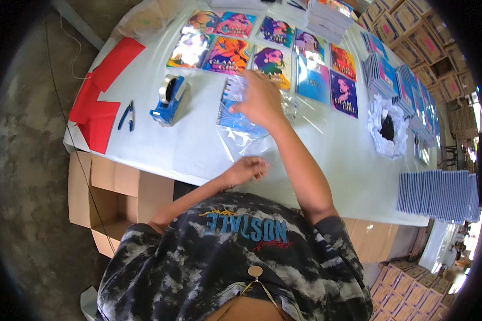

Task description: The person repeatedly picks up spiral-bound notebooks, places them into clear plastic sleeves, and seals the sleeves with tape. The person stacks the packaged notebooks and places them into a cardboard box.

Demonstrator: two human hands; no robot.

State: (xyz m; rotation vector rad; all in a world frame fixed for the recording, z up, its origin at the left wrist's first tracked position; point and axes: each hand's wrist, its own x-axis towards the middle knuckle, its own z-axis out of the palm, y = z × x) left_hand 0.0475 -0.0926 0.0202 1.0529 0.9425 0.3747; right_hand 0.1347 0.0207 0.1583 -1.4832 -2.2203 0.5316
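Observation:
A spiral-bound notebook with a blue cover (230, 111) lies on the table in front of me, inside or under a clear plastic bag (247, 143). Over its upper right part is my right hand (260, 99), thumb and fingers spread, touching the plastic; its palm hides much of the notebook. Closer to my body, my left hand (245, 170) hovers near the table's front edge with its fingers curled. Slightly blurred, it shows no clear object between the fingers. Beyond the notebook, several colourful illustrated covers (228, 53) are laid out in rows.
A blue tape dispenser (170, 101), blue-handled nippers (127, 116) and red sheets (99, 101) lie to the left. On the right are notebook stacks (438, 195) and a crumpled white bag (386, 128) with something black inside. An open cardboard box (112, 200) stands below the table's front edge.

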